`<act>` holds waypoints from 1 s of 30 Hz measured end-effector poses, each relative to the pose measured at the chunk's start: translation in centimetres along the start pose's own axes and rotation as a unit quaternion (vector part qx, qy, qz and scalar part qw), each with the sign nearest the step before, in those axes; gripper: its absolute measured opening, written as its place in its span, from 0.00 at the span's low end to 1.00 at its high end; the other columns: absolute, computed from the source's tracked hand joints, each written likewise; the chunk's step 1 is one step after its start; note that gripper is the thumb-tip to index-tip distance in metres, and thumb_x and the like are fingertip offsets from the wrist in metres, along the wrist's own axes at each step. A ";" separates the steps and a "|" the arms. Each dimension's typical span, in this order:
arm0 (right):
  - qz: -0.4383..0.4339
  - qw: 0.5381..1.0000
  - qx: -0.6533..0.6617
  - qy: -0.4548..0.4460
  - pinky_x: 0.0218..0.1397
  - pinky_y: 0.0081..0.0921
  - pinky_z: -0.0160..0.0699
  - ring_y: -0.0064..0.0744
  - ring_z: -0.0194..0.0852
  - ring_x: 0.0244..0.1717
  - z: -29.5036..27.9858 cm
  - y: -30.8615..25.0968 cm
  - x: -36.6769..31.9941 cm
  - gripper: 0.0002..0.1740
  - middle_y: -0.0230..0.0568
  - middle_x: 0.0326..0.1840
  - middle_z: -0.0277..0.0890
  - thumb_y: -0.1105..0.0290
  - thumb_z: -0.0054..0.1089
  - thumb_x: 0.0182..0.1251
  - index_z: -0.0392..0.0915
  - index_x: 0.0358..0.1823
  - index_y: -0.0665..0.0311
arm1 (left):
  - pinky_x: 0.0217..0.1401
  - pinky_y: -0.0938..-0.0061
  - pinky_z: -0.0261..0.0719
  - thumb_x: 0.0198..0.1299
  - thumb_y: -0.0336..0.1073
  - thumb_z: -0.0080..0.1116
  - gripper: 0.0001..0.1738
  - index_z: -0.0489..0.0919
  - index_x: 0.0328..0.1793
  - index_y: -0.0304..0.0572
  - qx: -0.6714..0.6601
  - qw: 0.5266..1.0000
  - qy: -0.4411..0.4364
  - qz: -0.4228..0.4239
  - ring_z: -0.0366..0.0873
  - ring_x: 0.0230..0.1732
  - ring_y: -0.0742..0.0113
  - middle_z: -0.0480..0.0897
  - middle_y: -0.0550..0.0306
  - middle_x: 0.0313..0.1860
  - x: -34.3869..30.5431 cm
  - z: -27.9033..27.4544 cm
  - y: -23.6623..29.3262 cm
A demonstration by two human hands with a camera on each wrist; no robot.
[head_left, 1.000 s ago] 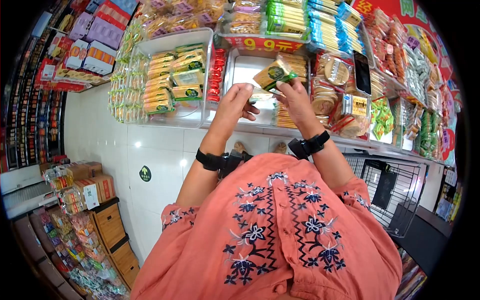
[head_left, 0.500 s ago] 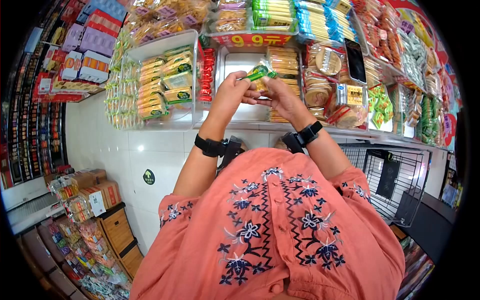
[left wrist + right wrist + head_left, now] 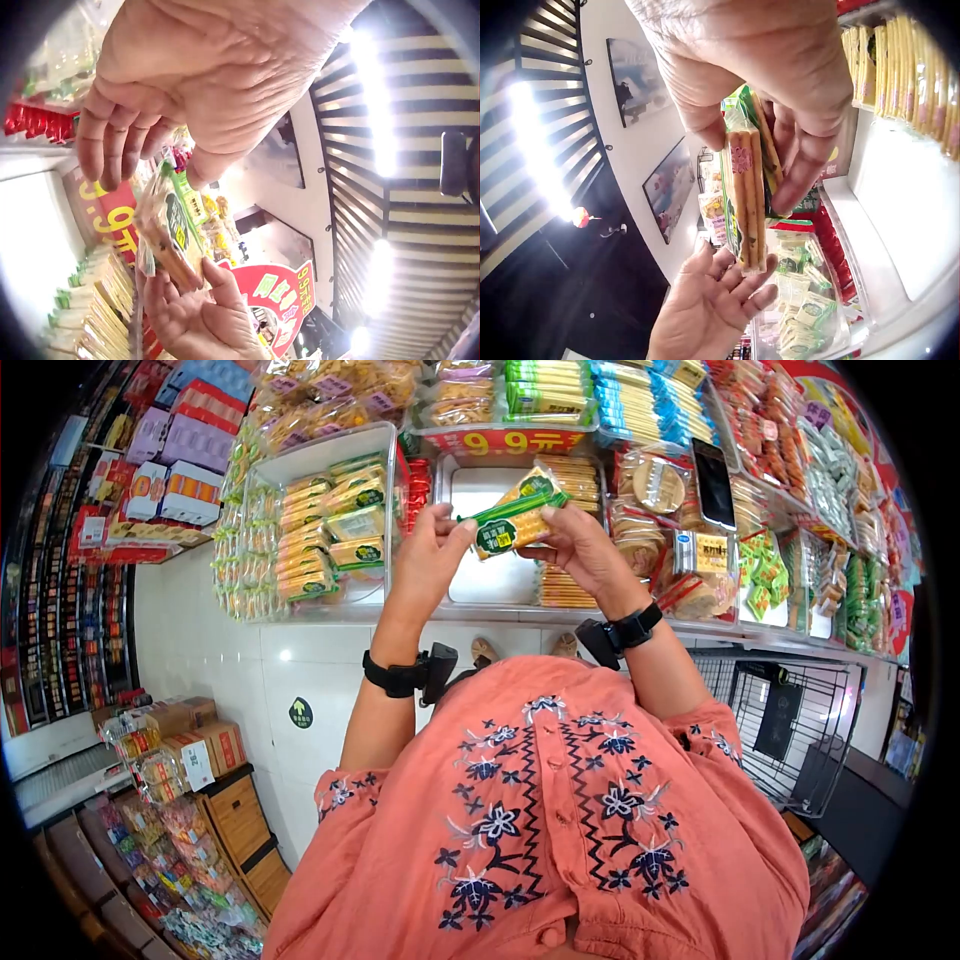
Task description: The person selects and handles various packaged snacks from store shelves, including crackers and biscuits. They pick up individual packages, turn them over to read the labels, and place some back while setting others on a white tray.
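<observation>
with the coral embroidered shirt (image 3: pixel 560 810) filling the foreground, out we look to the right hand (image 3: pixel 590 555), thumb and fingers pinching two cracker packets (image 3: pixel 512 527), green-banded, one overlapping the other, held up over a clear display bin (image 3: pixel 488 585). and over to the left hand (image 3: pixel 425 555): fingers loosely bent, no grip on anything, thumb right at the packets' end, and whether it touches them you can't tell! beneath, the bin's base runs smooth and white, wrapped crackers (image 3: pixel 568 587) stacked down its right side. just left, past a row of red packets (image 3: pixel 418 490), a second clear bin (image 3: pixel 368 588) is loaded with similar green-and-yellow packs (image 3: pixel 330 545); to the right it's round biscuits (image 3: pixel 657 488) in plastic, a black phone (image 3: pixel 712 482) beside them. behind, a red price sign (image 3: pixel 505 442) shouts 9.9. down below, pale glossy floor tiles (image 3: pixel 290 770) wear a dark green sticker (image 3: pixel 300 712), a wire cart (image 3: pixel 800 735) standing right. farther out, cardboard boxes (image 3: pixel 222 742) and tall packed shelves (image 3: pixel 62 610) on the left, framed pictures (image 3: pixel 634 81) on a white wall (image 3: pixel 645 146), and overhead, strip lights (image 3: pixel 376 112) blazing across a slatted ceiling (image 3: pixel 420 247)!
</observation>
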State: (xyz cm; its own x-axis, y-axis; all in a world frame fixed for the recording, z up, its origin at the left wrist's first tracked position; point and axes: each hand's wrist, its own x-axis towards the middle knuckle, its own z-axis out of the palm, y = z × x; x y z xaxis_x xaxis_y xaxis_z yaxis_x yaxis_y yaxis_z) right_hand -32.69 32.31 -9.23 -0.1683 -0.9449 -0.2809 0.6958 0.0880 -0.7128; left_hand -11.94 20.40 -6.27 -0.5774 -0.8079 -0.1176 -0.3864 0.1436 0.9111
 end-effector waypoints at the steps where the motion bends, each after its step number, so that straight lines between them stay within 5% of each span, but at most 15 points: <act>1: 0.000 1.000 0.000 0.001 0.60 0.42 0.87 0.34 0.82 0.56 0.4 -0.2 0.0 0.20 0.40 0.58 0.80 0.64 0.57 0.75 0.70 0.63 0.62 | 0.49 0.74 0.82 0.73 0.43 0.59 0.27 0.70 0.69 0.32 -0.023 0.998 -0.027 -0.044 0.81 0.50 0.70 0.82 0.52 0.50 -0.2 0.2 0.1; 13: -0.003 0.999 0.047 -0.004 0.55 0.40 0.88 0.34 0.83 0.54 0.1 0.8 1.6 0.20 0.41 0.55 0.81 0.57 0.52 0.79 0.73 0.61 0.64 | 0.33 0.78 0.82 0.74 0.41 0.56 0.27 0.69 0.74 0.37 -0.294 0.952 -0.044 -0.076 0.87 0.40 0.69 0.84 0.57 0.47 -1.9 0.3 1.8; 20: 0.043 0.997 -0.064 0.015 0.51 0.31 0.87 0.29 0.84 0.51 1.6 -0.1 1.1 0.22 0.38 0.51 0.81 0.54 0.51 0.80 0.73 0.61 0.65 | 0.29 0.84 0.74 0.70 0.40 0.61 0.29 0.72 0.74 0.38 -0.147 0.987 -0.054 -0.034 0.77 0.32 0.79 0.79 0.65 0.39 -0.9 -2.5 2.6; 25: 0.072 0.984 -0.146 -0.078 0.56 0.22 0.80 0.21 0.79 0.51 2.9 1.0 1.1 0.27 0.32 0.53 0.79 0.55 0.65 0.73 0.73 0.64 0.65 | 0.44 0.83 0.75 0.68 0.41 0.65 0.35 0.66 0.76 0.33 -0.156 0.987 -0.041 0.002 0.74 0.45 0.78 0.78 0.58 0.52 -0.2 -0.9 1.6; 30: 0.059 0.990 -0.101 -0.077 0.57 0.24 0.81 0.22 0.79 0.53 3.6 1.3 0.9 0.26 0.33 0.54 0.79 0.57 0.64 0.74 0.72 0.65 0.65 | 0.50 0.72 0.81 0.66 0.43 0.68 0.38 0.67 0.74 0.27 -0.135 0.991 -0.011 -0.002 0.80 0.52 0.68 0.80 0.48 0.58 -0.9 0.0 0.5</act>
State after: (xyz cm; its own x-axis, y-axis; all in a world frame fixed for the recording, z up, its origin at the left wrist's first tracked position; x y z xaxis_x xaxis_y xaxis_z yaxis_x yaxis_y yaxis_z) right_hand -29.41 30.44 -8.05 0.0249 -0.9597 -0.2800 0.5481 0.2474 -0.7990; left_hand -11.62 21.22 -5.72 -0.5931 -0.7950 -0.1276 -0.1844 -0.0201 0.9826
